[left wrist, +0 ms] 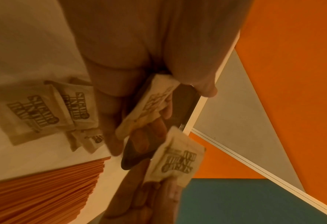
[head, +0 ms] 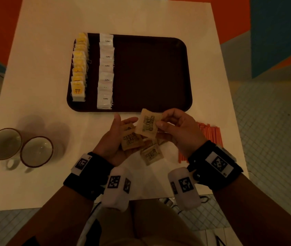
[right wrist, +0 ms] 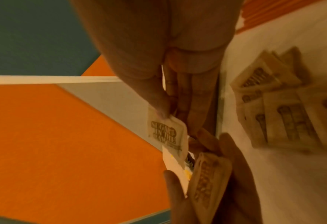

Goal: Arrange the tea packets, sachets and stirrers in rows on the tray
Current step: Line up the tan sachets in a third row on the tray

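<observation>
A dark brown tray [head: 150, 73] holds a row of yellow tea packets [head: 79, 68] along its left side and a row of white coffee sachets [head: 105, 73] beside it. In front of the tray, my right hand [head: 161, 119] pinches one brown sugar sachet [head: 147, 124] [right wrist: 166, 134] by its edge and holds it up. My left hand [head: 126, 119] lies palm up beside it and grips a few sugar sachets [head: 129, 139] [left wrist: 149, 104]. More sugar sachets [head: 151, 156] [left wrist: 33, 112] lie loose on the table under my hands. Orange stirrers [head: 210, 134] [left wrist: 43, 189] lie bunched at the right.
Two mugs [head: 4, 143] [head: 36, 150] stand at the table's front left. The right two thirds of the tray is bare. The stirrers lie close to the right edge of the white table [head: 43, 103].
</observation>
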`<state>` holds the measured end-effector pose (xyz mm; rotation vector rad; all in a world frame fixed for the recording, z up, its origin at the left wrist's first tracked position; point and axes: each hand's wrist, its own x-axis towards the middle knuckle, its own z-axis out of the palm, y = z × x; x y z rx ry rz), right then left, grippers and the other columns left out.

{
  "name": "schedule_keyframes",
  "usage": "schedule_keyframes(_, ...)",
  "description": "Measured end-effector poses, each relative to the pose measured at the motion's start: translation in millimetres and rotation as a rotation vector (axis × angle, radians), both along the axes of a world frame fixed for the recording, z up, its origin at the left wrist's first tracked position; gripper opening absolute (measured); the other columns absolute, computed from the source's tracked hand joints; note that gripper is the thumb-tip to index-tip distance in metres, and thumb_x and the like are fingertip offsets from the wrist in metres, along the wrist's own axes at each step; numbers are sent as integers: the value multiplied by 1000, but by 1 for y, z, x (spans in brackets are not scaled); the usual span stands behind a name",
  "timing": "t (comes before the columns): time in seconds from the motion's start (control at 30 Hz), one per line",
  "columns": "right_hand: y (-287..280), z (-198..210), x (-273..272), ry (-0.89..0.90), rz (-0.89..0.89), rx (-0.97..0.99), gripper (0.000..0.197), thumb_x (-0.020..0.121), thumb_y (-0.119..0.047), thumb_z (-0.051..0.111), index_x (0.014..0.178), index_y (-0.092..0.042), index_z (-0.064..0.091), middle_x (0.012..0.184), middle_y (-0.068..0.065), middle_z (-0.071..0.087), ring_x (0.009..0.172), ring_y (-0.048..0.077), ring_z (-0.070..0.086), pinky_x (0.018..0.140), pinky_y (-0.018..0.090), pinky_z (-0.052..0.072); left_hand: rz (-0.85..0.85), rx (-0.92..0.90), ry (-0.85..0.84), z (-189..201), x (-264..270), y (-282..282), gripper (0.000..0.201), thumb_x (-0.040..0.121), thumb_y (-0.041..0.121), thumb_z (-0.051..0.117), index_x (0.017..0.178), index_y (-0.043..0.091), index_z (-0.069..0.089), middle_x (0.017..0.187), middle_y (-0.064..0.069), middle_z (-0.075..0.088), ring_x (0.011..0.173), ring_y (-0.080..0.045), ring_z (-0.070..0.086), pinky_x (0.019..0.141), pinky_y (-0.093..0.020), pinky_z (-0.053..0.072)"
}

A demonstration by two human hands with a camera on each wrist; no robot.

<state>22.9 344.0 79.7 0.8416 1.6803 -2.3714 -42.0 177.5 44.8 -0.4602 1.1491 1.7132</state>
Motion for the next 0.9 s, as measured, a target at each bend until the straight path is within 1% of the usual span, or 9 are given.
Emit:
schedule_keyframes(0.17, 7, 7, -9, 179, 307, 592, 24, 85, 4, 54, 80, -18, 59, 87, -7, 58, 80, 1, 60, 73, 14, 51, -109, 22, -72, 7, -2, 2, 75, 83, 70, 22, 122, 13, 52, 117, -19, 64, 103, -36, 64, 79, -49, 56)
schedule_keyframes(0.23, -1, 8, -14, 236, 493, 778, 25, 85, 3, 51, 80, -20, 60, 89, -8, 55, 85, 3, 54, 75, 9, 45, -186, 44, -49, 13, 3, 5, 74, 85, 68, 20, 117, 13, 58, 114, -18, 67, 103, -33, 65, 84, -47, 55)
schedule_keyframes(0.3, -15, 4, -18, 325, 611, 885, 20, 85, 2, 51, 83, -16, 62, 92, -2, 55, 84, 6, 51, 74, 12, 42, -212, 86, -39, 18, 7, 9, 75, 86, 67, 15, 107, 14, 64, 104, -14, 71, 96, -28, 69, 83, -43, 56)
schedule_keyframes(0.4, -29, -6, -19, 408, 670, 961, 13, 86, -2, 51, 89, -9, 61, 92, 7, 59, 84, 12, 49, 77, 24, 40, -220, 103, -48, 17, 8, 11, 81, 84, 70, 10, 92, 17, 72, 95, -9, 74, 88, -21, 71, 76, -36, 58)
schedule_keyframes(0.5, -32, -16, -15, 385, 635, 1010, 19, 87, -13, 54, 105, -10, 60, 103, 8, 60, 95, 20, 51, 87, 33, 41, -206, 64, -32, 15, 8, 7, 80, 81, 73, 13, 102, 20, 70, 106, -11, 71, 94, -23, 69, 77, -36, 58)
schedule_keyframes(0.63, -43, -24, -1, 249, 903, 1049, 76, 78, -50, 63, 138, -17, 31, 139, 3, 42, 129, 20, 36, 110, 39, 25, -212, 39, -22, 10, 7, -3, 83, 75, 76, 16, 110, 18, 63, 108, -10, 71, 98, -24, 68, 72, -37, 59)
schedule_keyframes(0.7, -53, -31, 7, 225, 949, 1141, 72, 83, -44, 59, 141, -14, 28, 143, 6, 39, 133, 24, 32, 113, 46, 21, -262, 22, 0, 6, 12, -5, 78, 67, 76, 25, 110, 22, 63, 110, -7, 70, 102, -21, 67, 75, -36, 58)
schedule_keyframes(0.8, -66, -46, 12, 192, 924, 1309, 56, 91, -23, 49, 142, -13, 28, 141, 11, 40, 132, 30, 32, 114, 48, 17, -237, -1, 96, -4, 28, -8, 51, 74, 53, 43, 112, 25, 60, 110, 1, 70, 102, -14, 66, 83, -31, 56)
schedule_keyframes(0.9, -72, -56, 14, 160, 967, 1278, 54, 93, -28, 48, 142, -18, 29, 141, 8, 40, 132, 28, 33, 113, 43, 16, -146, 1, 85, -15, 40, -13, 46, 79, 38, 47, 118, 18, 57, 112, -4, 69, 102, -19, 66, 86, -36, 55)
